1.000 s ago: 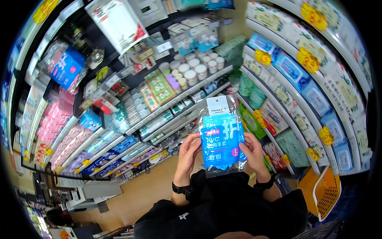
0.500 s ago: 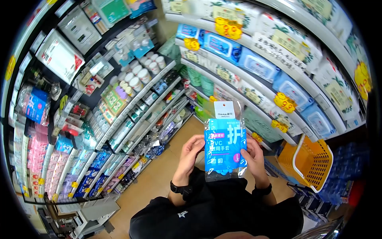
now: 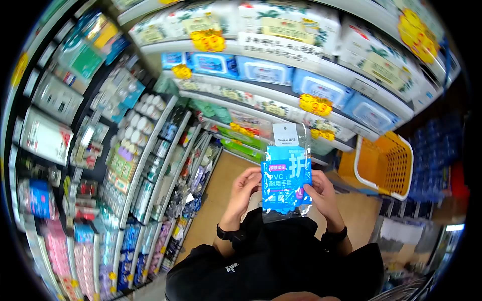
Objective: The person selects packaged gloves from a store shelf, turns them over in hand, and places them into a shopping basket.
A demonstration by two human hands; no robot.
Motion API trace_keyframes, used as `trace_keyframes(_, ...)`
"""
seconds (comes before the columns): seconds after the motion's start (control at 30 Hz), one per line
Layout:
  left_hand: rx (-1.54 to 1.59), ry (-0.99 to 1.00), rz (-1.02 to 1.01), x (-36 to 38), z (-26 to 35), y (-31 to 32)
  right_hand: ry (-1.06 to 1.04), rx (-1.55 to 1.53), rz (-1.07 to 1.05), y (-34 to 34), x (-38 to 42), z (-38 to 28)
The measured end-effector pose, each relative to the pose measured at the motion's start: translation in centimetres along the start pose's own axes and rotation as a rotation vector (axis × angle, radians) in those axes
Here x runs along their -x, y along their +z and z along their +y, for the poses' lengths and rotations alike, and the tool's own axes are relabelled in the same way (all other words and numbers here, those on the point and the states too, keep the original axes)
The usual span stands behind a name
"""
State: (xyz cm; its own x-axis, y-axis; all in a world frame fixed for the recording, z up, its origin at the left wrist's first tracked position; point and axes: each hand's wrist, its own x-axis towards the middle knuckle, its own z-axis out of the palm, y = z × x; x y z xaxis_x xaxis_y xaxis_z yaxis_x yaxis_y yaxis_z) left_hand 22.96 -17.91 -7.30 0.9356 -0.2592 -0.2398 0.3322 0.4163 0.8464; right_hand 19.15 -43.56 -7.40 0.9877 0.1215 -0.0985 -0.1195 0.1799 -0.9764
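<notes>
A clear plastic package of blue PVC gloves [image 3: 286, 175], with a white hang tag at its top, is held upright in front of my chest. My right hand [image 3: 324, 195] grips its right edge, thumb on the front and the other fingers partly hidden behind. At the left edge, my left hand [image 3: 243, 193] is closed with curled fingers against the package; its fingertips are partly hidden there. Both wrists wear black bands.
Ahead, shelves carry blue wipe packs [image 3: 263, 70] and white tissue packs [image 3: 288, 22], with yellow price tags. Along the left runs another stocked shelf with white cups [image 3: 133, 128]. A yellow basket [image 3: 386, 163] stands at the right, above the tan floor [image 3: 208, 208].
My view has turned, so the front shelves sit more level and shifted left. The package tilts slightly, and both hands remain at its sides.
</notes>
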Motion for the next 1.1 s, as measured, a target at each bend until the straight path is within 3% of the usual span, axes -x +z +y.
trace_keyframes(0.2,-0.092,-0.076,-0.204,-2.1,-1.0,0.6,-0.022,-0.009,0.173,-0.4,4.2,0.2)
trace_keyframes(0.63,-0.325,-0.199,-0.638,-3.4,-4.1,9.8,0.058,0.023,0.553,-7.6,12.1,1.4)
trace_keyframes(0.9,-0.356,-0.172,-0.644,-7.6,-9.7,19.5,-0.022,0.045,0.555,-19.3,13.2,-0.4)
trace_keyframes(1.0,-0.420,-0.018,-0.588,-9.5,-12.3,23.5,-0.032,0.074,0.512,-24.7,12.7,-1.4)
trace_keyframes(1.1,-0.405,0.006,-0.520,-10.6,-14.5,26.8,-0.020,0.072,0.441,-29.3,12.2,-2.9)
